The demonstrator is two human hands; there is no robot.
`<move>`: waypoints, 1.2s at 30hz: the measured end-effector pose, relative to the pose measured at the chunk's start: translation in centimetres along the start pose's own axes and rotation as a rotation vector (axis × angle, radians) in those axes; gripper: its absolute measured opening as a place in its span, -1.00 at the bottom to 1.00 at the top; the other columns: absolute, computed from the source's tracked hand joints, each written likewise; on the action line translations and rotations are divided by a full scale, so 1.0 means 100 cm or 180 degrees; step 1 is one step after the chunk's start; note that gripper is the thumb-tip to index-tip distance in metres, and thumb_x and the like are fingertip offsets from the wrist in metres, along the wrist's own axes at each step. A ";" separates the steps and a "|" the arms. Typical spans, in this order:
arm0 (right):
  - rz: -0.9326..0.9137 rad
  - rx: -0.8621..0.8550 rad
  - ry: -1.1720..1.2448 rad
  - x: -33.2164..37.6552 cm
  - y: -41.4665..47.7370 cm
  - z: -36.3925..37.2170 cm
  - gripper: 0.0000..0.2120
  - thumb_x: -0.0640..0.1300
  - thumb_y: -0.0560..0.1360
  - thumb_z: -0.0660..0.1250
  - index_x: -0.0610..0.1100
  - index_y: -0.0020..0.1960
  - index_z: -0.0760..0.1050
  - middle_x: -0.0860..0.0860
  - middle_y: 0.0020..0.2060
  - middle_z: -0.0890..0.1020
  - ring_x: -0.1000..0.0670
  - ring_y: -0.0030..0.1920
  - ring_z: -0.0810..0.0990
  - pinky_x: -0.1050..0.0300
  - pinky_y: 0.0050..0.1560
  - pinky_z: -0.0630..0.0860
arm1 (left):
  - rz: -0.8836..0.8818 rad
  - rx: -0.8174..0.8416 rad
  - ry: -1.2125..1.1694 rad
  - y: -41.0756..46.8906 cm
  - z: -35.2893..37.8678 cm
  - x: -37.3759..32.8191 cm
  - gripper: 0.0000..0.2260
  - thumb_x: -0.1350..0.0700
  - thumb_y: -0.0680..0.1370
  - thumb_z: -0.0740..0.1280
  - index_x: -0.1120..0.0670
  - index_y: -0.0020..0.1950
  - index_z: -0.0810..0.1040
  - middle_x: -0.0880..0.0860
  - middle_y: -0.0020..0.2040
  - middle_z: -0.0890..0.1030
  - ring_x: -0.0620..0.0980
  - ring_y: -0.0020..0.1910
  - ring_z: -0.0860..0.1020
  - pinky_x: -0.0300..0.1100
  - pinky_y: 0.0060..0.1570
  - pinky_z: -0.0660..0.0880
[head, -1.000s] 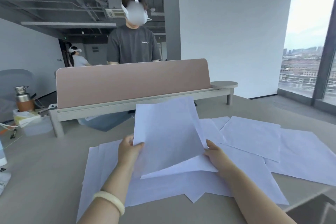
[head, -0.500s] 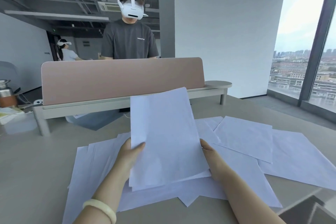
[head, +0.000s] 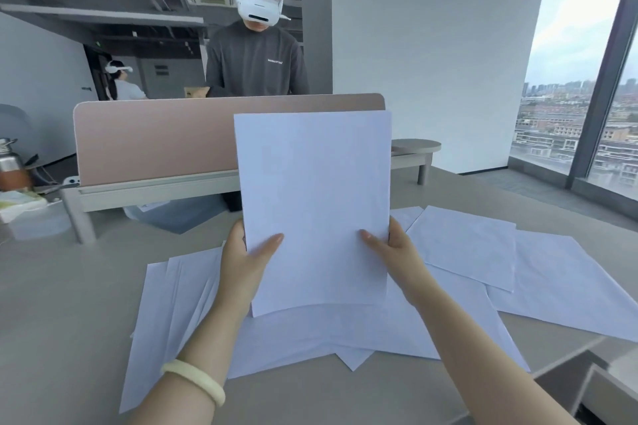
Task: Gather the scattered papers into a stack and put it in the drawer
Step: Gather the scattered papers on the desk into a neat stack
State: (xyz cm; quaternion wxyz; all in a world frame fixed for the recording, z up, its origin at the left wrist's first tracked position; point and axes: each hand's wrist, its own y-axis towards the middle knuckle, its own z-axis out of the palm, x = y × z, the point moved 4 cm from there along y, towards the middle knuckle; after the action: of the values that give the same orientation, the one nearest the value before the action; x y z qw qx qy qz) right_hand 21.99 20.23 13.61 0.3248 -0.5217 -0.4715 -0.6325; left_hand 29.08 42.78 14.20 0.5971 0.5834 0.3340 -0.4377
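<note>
Head view: left hand (head: 241,266) and right hand (head: 397,252) each pinch the upright paper stack (head: 314,203) above loose sheets (head: 462,245) on the desk (head: 69,304). The pink divider (head: 155,138) stands just beyond. Bare desk lies left, its edge lower right.

I see a pink divider (head: 155,138) on the desk (head: 51,304), a headset-wearing person (head: 257,62) behind it, a steel flask (head: 10,166) far left

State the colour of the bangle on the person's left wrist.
Pale cream, seen in the head view: the bangle circles the left wrist.
</note>
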 end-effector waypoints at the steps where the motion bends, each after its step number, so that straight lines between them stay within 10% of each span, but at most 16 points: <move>1: -0.0010 -0.0029 0.0040 -0.001 -0.001 0.000 -0.76 -0.09 0.55 0.32 0.06 0.20 0.44 0.16 0.08 0.63 0.18 0.04 0.62 0.30 -0.08 0.54 | -0.0044 0.0006 -0.0016 -0.001 0.001 0.001 -0.66 0.19 0.47 0.44 0.04 0.21 0.48 -0.10 0.08 0.63 -0.21 0.00 0.61 -0.27 -0.08 0.53; 15: 0.0049 -0.0432 -0.0193 -0.011 -0.006 0.012 -0.88 -0.15 0.57 0.24 -0.11 0.10 0.46 0.04 -0.04 0.64 0.01 -0.05 0.64 0.18 -0.10 0.55 | -0.0047 0.0067 0.0220 0.004 -0.004 0.006 -0.74 0.17 0.57 0.30 0.02 0.25 0.48 -0.10 0.12 0.61 -0.15 0.09 0.57 -0.22 0.00 0.48; 23: 0.0611 -0.0381 -0.0930 -0.045 0.031 -0.020 -0.71 -0.01 0.54 0.29 -0.13 0.20 0.43 -0.05 0.09 0.56 -0.07 0.03 0.56 -0.02 0.05 0.53 | -0.1043 0.0272 0.0453 0.010 -0.032 0.041 -0.72 0.20 0.55 0.32 0.06 0.27 0.50 0.02 0.14 0.62 0.06 0.13 0.58 -0.02 0.11 0.49; 27: 0.0965 -0.1068 -0.2594 -0.055 0.051 -0.073 -0.44 0.13 0.52 0.25 -0.07 0.43 0.22 -0.06 0.34 0.41 -0.15 0.33 0.37 0.02 0.21 0.33 | -0.1352 0.0329 0.0698 0.002 -0.042 0.055 -0.73 0.25 0.55 0.31 0.16 0.25 0.51 0.10 0.15 0.62 0.11 0.13 0.57 -0.08 0.02 0.45; 36: 0.1322 -0.0172 -0.4238 -0.090 0.060 -0.059 -0.45 0.42 0.46 -0.10 0.20 0.29 0.36 -0.24 0.51 0.07 -0.23 0.52 -0.08 -0.28 0.43 -0.31 | -0.1593 0.0225 0.0849 -0.011 -0.042 0.068 -0.76 0.28 0.55 0.30 0.20 0.21 0.52 0.15 0.10 0.63 0.06 -0.07 0.60 -0.18 -0.21 0.47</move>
State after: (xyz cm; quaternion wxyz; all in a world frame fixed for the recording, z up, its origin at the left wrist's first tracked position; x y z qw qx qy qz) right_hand 27.52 11.88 6.38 0.0678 -0.8856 -0.4449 -0.1144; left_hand 31.23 46.06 7.18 0.4006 0.5557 0.5278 -0.5022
